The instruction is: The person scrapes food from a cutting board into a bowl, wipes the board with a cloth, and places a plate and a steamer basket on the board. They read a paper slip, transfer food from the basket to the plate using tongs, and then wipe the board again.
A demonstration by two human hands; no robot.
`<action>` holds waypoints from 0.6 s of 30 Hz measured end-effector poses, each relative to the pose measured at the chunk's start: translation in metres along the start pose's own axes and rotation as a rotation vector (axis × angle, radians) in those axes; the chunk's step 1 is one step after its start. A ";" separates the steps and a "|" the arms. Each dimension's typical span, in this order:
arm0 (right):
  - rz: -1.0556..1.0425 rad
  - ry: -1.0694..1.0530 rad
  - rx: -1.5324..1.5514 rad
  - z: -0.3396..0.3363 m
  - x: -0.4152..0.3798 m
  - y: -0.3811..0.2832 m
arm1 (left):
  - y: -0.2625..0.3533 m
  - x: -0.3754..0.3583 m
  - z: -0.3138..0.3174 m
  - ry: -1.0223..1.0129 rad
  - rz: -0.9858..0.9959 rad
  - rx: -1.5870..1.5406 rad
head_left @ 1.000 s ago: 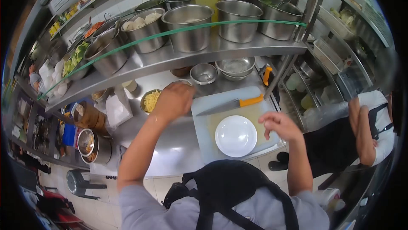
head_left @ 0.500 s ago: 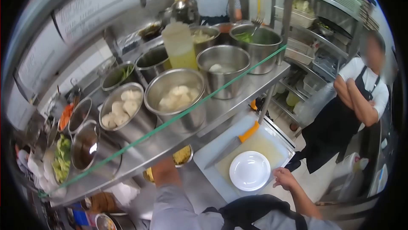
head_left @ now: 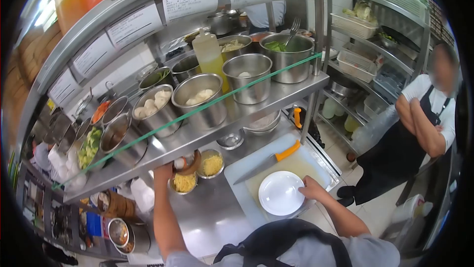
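Observation:
A white plate (head_left: 281,193) rests over the cutting board (head_left: 237,168), its right rim pinched by my right hand (head_left: 312,188). Behind the plate lies a knife with an orange handle (head_left: 288,151). My left hand (head_left: 163,170) reaches under the front of the steel shelf, at the side of a brown bowl (head_left: 189,163); its fingers are mostly hidden, so its hold is unclear. Beside that bowl stand two steel bowls of yellow shreds, one to the right (head_left: 212,164) and one in front (head_left: 184,182).
Steel pots (head_left: 200,101) line the shelf above the counter, behind a green glass edge (head_left: 247,88). A squeeze bottle (head_left: 210,57) stands among them. At the right, a person in a black apron (head_left: 390,153) stands with folded arms near wire racks (head_left: 368,45).
My right hand has moved onto the plate's rim. My left hand now shows beside the brown bowl, which has come into view. The camera view has shifted, showing more of the counter.

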State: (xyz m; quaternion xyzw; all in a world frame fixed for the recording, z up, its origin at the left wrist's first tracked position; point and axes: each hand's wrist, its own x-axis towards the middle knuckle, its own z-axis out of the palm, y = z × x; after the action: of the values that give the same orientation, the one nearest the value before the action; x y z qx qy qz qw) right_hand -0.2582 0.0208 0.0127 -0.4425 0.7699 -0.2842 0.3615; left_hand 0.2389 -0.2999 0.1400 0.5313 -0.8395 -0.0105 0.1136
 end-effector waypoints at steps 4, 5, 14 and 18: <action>0.043 -0.068 0.092 -0.002 0.008 0.000 | 0.056 -0.130 -0.032 -0.026 -0.486 -0.611; 0.033 -0.070 0.104 0.000 0.009 0.003 | 0.055 -0.159 -0.022 -0.058 -0.462 -0.578; -0.392 -0.090 -0.031 0.072 0.037 -0.035 | 0.081 -0.276 0.014 -0.053 -0.660 -0.685; -0.357 -0.376 0.115 0.131 0.015 -0.117 | 0.097 -0.270 -0.012 0.045 -0.718 -0.767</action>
State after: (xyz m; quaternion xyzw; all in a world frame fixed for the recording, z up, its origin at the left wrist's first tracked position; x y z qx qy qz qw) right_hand -0.1021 -0.0605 0.0213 -0.5952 0.5814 -0.2996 0.4668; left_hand 0.2651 -0.0149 0.1169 0.7060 -0.5376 -0.3438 0.3072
